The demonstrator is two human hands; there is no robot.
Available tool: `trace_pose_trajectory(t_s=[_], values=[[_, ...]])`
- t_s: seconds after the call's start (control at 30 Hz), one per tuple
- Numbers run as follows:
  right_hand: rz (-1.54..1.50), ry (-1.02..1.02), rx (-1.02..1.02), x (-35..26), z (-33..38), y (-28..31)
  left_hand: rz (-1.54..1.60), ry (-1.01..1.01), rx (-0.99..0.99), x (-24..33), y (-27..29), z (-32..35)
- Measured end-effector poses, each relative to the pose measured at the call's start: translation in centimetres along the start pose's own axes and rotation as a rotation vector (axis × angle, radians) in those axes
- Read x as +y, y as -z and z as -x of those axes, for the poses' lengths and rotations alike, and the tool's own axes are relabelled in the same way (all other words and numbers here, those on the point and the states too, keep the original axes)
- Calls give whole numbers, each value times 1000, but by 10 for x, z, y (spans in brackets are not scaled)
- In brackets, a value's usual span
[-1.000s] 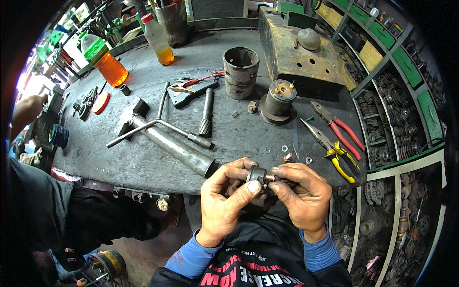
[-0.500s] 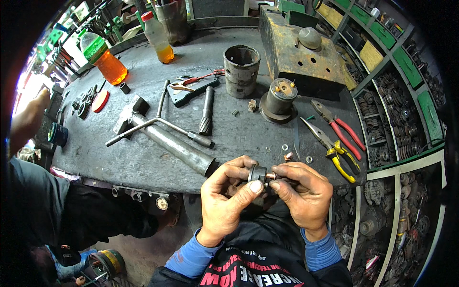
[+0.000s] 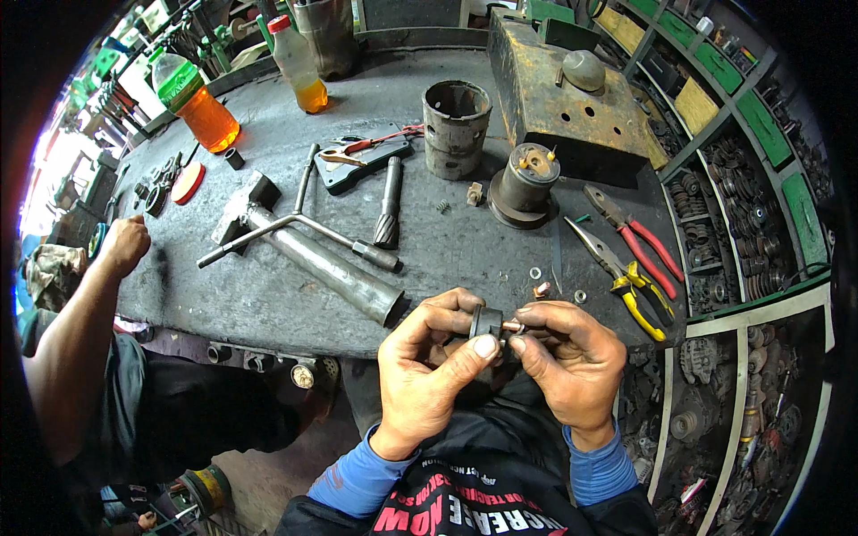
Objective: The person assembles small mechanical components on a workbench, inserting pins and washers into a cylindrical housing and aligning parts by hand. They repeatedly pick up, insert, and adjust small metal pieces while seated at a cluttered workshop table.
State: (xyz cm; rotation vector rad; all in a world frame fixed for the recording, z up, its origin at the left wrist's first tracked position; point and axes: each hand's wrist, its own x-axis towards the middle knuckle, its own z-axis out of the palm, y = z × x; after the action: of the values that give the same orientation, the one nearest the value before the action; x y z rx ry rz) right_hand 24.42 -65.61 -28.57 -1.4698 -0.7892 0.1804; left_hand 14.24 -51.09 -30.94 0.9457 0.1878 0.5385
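Note:
Close to my body at the bench's near edge, my left hand (image 3: 429, 366) is closed round a dark round cap (image 3: 486, 323) with a copper-coloured bolt (image 3: 509, 325) sticking out to the right. The thumb presses on the cap's near side. My right hand (image 3: 572, 357) pinches a small shiny metal ring, apparently a washer, at the bolt's end; the fingertips partly hide it. Just beyond the hands lie a second copper bolt (image 3: 541, 290) and two loose washers, one farther off (image 3: 535, 273) and one to the right (image 3: 580, 296).
Yellow-handled pliers (image 3: 636, 299) and red-handled pliers (image 3: 645, 241) lie right. A hammer (image 3: 313, 263) lies under a T-handled wrench (image 3: 299, 219). Behind stand a metal cylinder (image 3: 457, 134), a solenoid-like body (image 3: 525, 188) and bottles (image 3: 206, 116). A co-worker's arm (image 3: 94, 277) rests at left.
The small ring now shows at the bolt's end between my right fingertips. My hands have hardly moved. The co-worker's arm has come inward over the bench's left edge, its hand closed.

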Motion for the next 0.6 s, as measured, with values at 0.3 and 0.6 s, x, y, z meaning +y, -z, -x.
trace_pose_trajectory(t_s=[0.3, 0.6], values=[[-55, -45, -13, 2, 1, 3, -43, 1, 28, 2, -3, 3], [-71, -107, -26, 1, 3, 7, -138, -49, 42, 0, -6, 3]])
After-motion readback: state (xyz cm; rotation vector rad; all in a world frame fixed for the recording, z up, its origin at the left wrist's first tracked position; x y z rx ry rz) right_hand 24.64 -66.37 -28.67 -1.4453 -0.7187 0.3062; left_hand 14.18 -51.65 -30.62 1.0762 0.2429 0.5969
